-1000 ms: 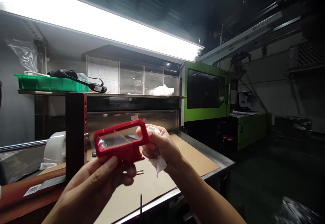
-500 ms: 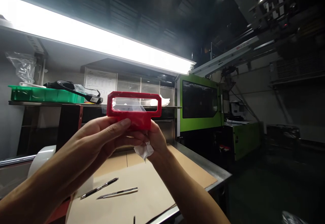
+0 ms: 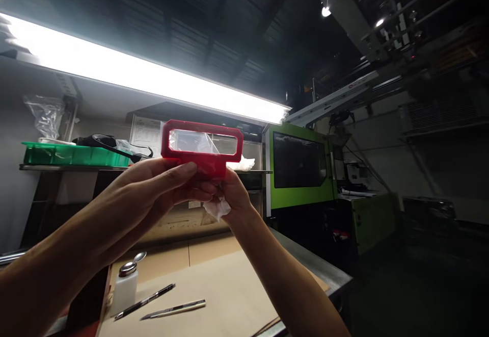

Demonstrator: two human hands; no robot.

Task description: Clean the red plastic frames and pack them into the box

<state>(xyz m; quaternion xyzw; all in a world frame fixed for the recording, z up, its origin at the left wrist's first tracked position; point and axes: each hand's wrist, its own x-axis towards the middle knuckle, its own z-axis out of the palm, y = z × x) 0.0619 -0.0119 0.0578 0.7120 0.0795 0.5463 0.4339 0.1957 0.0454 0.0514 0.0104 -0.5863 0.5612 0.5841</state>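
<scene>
A red plastic frame [image 3: 202, 157] with a long rectangular window is held up at about shelf height, under the bright lamp. Its lower solid part sits between the thumb and fingers of my left hand [image 3: 168, 186]. My right hand [image 3: 234, 191] grips the same part from the right and behind; most of its fingers are hidden. A crumpled white tissue [image 3: 217, 208] hangs below the fingers, seemingly from my right hand. Through the window a clear plastic film or bag shows; I cannot tell whether it belongs to the frame.
On the cardboard-covered bench [image 3: 214, 276] lie a pen [image 3: 147, 301] and a craft knife [image 3: 173, 309], beside a white bottle [image 3: 126, 286] with its metal lid raised. A green tray [image 3: 72, 154] stands on the shelf. A green machine [image 3: 300, 161] is at right.
Both hands and the red frame have risen slightly, and the frame is tilted a little differently. The view has shifted, and the white bottle's metal top now shows past my left arm.
</scene>
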